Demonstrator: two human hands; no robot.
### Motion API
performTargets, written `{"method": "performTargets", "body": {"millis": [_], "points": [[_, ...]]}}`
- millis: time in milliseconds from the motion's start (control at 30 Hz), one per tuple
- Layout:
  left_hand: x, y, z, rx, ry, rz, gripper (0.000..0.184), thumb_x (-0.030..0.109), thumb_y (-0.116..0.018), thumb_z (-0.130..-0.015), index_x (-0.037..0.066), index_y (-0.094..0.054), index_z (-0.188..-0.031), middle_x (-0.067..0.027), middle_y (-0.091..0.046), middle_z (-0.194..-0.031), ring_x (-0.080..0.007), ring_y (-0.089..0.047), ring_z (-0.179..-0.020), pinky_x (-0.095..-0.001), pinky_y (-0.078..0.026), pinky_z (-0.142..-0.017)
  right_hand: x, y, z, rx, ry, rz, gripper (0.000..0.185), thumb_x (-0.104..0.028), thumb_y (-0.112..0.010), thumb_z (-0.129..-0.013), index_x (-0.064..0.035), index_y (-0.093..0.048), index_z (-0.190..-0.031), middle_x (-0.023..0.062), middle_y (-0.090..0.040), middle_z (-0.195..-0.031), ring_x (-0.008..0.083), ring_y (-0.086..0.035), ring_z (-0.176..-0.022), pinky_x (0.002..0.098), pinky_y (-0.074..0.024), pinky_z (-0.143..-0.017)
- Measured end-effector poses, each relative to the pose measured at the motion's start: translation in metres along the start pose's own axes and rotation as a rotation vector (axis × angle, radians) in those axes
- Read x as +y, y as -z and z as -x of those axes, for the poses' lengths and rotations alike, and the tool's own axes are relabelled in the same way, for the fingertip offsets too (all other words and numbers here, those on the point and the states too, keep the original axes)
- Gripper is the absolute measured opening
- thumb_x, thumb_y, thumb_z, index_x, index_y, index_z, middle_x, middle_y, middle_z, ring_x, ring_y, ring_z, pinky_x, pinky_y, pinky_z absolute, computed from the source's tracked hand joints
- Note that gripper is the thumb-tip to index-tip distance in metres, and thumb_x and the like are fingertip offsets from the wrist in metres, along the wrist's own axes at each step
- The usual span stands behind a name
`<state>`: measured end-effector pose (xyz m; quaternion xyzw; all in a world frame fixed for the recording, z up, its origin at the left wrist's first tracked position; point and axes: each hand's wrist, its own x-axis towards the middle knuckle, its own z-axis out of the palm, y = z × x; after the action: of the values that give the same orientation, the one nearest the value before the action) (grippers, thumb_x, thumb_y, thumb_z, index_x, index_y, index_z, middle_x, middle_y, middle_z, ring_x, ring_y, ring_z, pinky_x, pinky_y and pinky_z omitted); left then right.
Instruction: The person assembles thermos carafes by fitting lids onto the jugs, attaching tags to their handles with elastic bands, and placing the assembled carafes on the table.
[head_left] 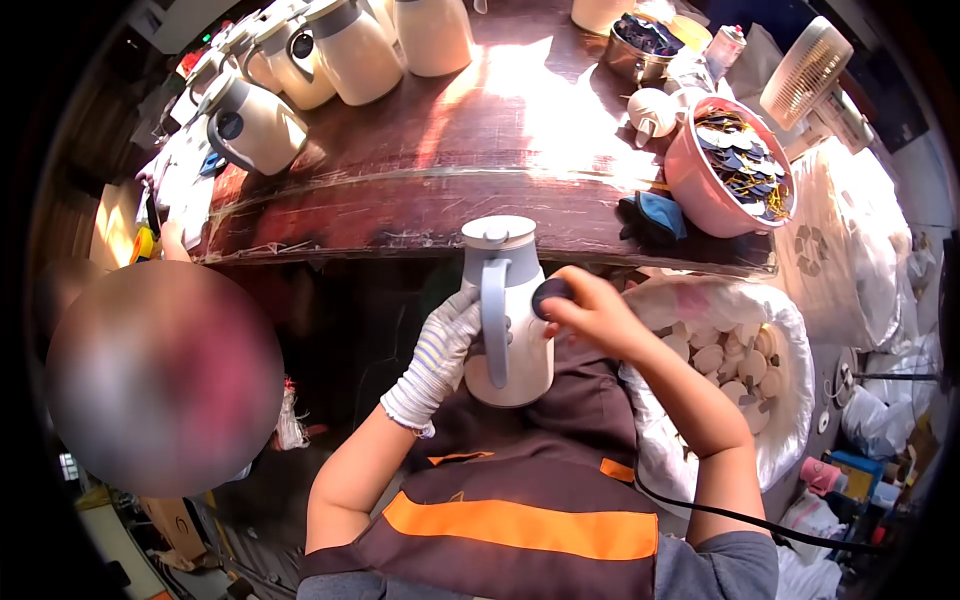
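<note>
A white vacuum jug with a grey collar and grey handle stands upright against my lap, its handle toward me. My left hand, in a striped knit glove, is closed around the jug's left side, next to the handle. My bare right hand pinches a dark round tag at the jug's right side. I cannot tell whether the tag is attached to the jug. Part of the jug's body is hidden behind the handle and my fingers.
Several similar jugs stand at the table's back left. A pink basin of round tags is at the right, beside a blue-and-black cloth item. A white-lined container of pale lids sits by my right arm. A blurred person is at left.
</note>
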<state>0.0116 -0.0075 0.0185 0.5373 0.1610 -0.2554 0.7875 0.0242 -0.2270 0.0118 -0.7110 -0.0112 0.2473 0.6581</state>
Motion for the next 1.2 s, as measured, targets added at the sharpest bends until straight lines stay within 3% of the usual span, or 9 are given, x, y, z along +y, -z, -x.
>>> {"method": "performTargets", "body": {"millis": [167, 267, 400, 500, 600, 733, 867, 933, 1200], "points": [[0.001, 0.015, -0.005, -0.116, -0.092, -0.403, 0.03, 0.019, -0.063, -0.093, 0.004, -0.058, -0.118, 0.0001, -0.065, -0.088, -0.0049, -0.058, -0.07, -0.0203, -0.047, -0.059, -0.004, -0.035, -0.012, -0.041, 0.063, 0.173, 0.031, -0.016, -0.062, -0.088, 0.0009, -0.053, -0.113, 0.0127, -0.064, -0.083, 0.0184, -0.066, -0.066, 0.0294, -0.0503, -0.061], [-0.006, 0.019, -0.006, -0.007, -0.172, -0.306, 0.025, 0.019, -0.062, -0.093, 0.004, -0.057, -0.112, 0.0, -0.062, -0.078, -0.0055, -0.054, -0.064, -0.0212, -0.045, -0.055, 0.0, -0.032, -0.008, -0.006, 0.029, 0.142, 0.032, -0.017, -0.064, -0.088, 0.0012, -0.056, -0.112, 0.0101, -0.064, -0.08, 0.0138, -0.061, -0.066, 0.03, -0.0486, -0.06], [-0.007, 0.029, -0.01, 0.203, -0.198, 0.106, 0.017, 0.019, -0.058, -0.094, 0.007, -0.05, -0.104, 0.0014, -0.051, -0.072, -0.008, -0.051, -0.059, -0.0234, -0.044, -0.051, 0.006, -0.009, 0.008, -0.232, -0.26, -0.153, 0.018, -0.023, -0.067, -0.09, -0.0071, -0.062, -0.095, -0.0075, -0.051, -0.071, 0.0007, -0.04, -0.06, 0.0173, -0.0307, -0.052], [-0.011, 0.031, -0.009, 0.123, -0.163, 0.167, 0.018, 0.019, -0.057, -0.094, 0.007, -0.05, -0.106, 0.0009, -0.052, -0.074, -0.0086, -0.053, -0.061, -0.0242, -0.046, -0.052, 0.011, -0.014, 0.007, 0.033, -0.064, -0.148, 0.015, -0.021, -0.063, -0.092, -0.007, -0.061, -0.097, -0.0063, -0.052, -0.074, 0.0011, -0.042, -0.063, 0.0171, -0.0326, -0.054], [-0.014, 0.023, -0.007, 0.088, -0.107, 0.129, 0.017, 0.018, -0.058, -0.095, 0.006, -0.054, -0.106, -0.001, -0.059, -0.077, -0.0076, -0.055, -0.056, -0.0206, -0.045, -0.046, 0.015, -0.025, -0.006, 0.117, 0.15, 0.117, 0.032, -0.019, -0.067, -0.087, -0.005, -0.061, -0.115, 0.0017, -0.06, -0.079, 0.0084, -0.055, -0.071, 0.0248, -0.0465, -0.065], [-0.02, 0.017, -0.003, 0.005, -0.021, -0.005, 0.017, 0.021, -0.067, -0.09, 0.008, -0.064, -0.101, 0.0026, -0.063, -0.073, -0.003, -0.051, -0.051, -0.0184, -0.041, -0.044, 0.015, -0.043, -0.018, -0.031, 0.148, 0.117, 0.037, -0.017, -0.065, -0.085, -0.0029, -0.06, -0.119, 0.0155, -0.069, -0.093, 0.017, -0.066, -0.087, 0.0312, -0.0503, -0.079], [-0.021, 0.015, -0.002, 0.132, -0.072, -0.011, 0.011, 0.017, -0.068, -0.089, 0.012, -0.067, -0.099, 0.0054, -0.059, -0.069, -0.0011, -0.047, -0.05, -0.0159, -0.034, -0.042, 0.012, -0.038, -0.016, 0.067, 0.023, 0.287, 0.031, -0.02, -0.065, -0.086, 0.0007, -0.064, -0.11, 0.0114, -0.069, -0.091, 0.0163, -0.064, -0.084, 0.0304, -0.0499, -0.079], [-0.023, 0.016, -0.006, 0.217, -0.18, 0.062, 0.009, 0.017, -0.068, -0.089, 0.012, -0.067, -0.096, 0.0059, -0.058, -0.068, -0.0013, -0.048, -0.052, -0.0159, -0.036, -0.044, 0.016, -0.031, -0.013, 0.038, 0.076, -0.088, 0.016, -0.016, -0.065, -0.089, -0.002, -0.065, -0.096, -0.0018, -0.062, -0.081, 0.0051, -0.054, -0.073, 0.0219, -0.0442, -0.066], [-0.015, 0.012, -0.009, 0.168, -0.407, 0.172, 0.022, 0.019, -0.054, -0.097, 0.004, -0.051, -0.114, -0.0041, -0.059, -0.092, -0.0126, -0.061, -0.074, -0.0279, -0.055, -0.066, 0.007, -0.018, -0.002, -0.099, 0.139, -0.86, 0.019, -0.018, -0.06, -0.091, -0.0061, -0.062, -0.106, 0.0053, -0.061, -0.102, 0.0144, -0.057, -0.099, 0.0307, -0.0445, -0.085]]}}
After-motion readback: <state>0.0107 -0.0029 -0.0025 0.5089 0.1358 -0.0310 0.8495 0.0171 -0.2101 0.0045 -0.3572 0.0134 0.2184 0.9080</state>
